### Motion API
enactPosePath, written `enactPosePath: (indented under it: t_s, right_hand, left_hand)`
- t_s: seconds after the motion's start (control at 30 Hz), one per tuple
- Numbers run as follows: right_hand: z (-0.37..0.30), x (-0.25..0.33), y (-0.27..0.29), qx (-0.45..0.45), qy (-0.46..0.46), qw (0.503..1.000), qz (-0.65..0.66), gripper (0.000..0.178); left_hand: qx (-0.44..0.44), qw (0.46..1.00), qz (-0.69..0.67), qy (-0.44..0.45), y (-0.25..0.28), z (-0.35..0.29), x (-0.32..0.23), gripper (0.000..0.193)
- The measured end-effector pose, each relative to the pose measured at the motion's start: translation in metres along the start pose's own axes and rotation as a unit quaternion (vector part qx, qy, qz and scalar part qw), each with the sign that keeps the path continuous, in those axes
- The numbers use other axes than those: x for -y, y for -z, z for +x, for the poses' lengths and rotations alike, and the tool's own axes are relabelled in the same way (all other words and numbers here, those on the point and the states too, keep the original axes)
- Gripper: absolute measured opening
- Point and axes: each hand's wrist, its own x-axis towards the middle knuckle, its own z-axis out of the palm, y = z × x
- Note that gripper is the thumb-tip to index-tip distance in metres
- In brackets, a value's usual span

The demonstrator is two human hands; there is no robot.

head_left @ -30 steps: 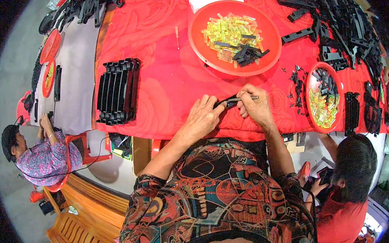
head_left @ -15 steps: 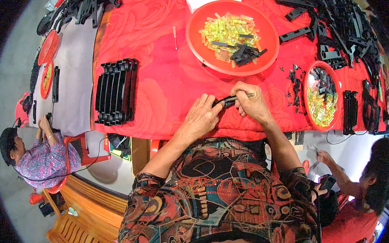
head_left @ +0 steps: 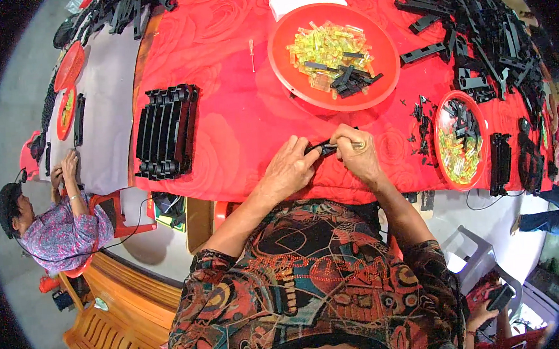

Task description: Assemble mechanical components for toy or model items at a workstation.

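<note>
Cloth (head_left: 235,123) lies open between the black stack (head_left: 167,133) and the hands; near its front edge, the left hand (head_left: 290,166), knuckles up, pinches a black piece (head_left: 324,149), while the right hand (head_left: 357,157) curls round a slim tool (head_left: 358,145)

A black part (head_left: 324,149) slants from the left hand (head_left: 292,165) toward a mostly hidden tool (head_left: 358,145) in the right hand (head_left: 356,154).

No words, labels, numbers or signs could be read; the red dotted marks (head_left: 291,261) across the patterned shirt (head_left: 325,293) formed no legible lettering.
</note>
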Motion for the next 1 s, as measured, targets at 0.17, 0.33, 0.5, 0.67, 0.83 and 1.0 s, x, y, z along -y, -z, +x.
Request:
enactPosePath:
  t_s: [0.17,0.33,0.5,0.67,0.83,1.0]
  right_hand:
    - [0.002,0.006,0.004,0.019,-0.066,0.997,0.047,0.013]
    - [0.004,0.011,0.006,0.019,-0.108,0.991,0.080,0.016]
    - [-0.016,0.009,0.016,-0.072,-0.119,0.970,0.198,0.020]
    - [-0.034,-0.020,0.032,-0.229,-0.092,0.939,0.238,0.020]
    - [-0.038,-0.035,0.015,-0.224,-0.089,0.933,0.266,0.020]
    - [-0.040,-0.046,0.010,-0.210,-0.056,0.966,0.142,0.020]
  left_hand:
    - [-0.010,1.000,0.003,-0.012,-0.001,0.000,0.002,0.027]
    - [-0.003,1.000,0.013,0.005,0.002,0.001,0.000,0.030]
    - [0.005,1.000,0.025,0.007,-0.002,-0.001,0.000,0.030]
    - [0.002,0.999,0.041,-0.002,-0.001,0.001,0.000,0.031]
    - [0.013,0.997,0.078,0.013,-0.002,-0.004,0.001,0.032]
    - [0.005,0.996,0.089,0.008,-0.011,0.001,-0.004,0.027]
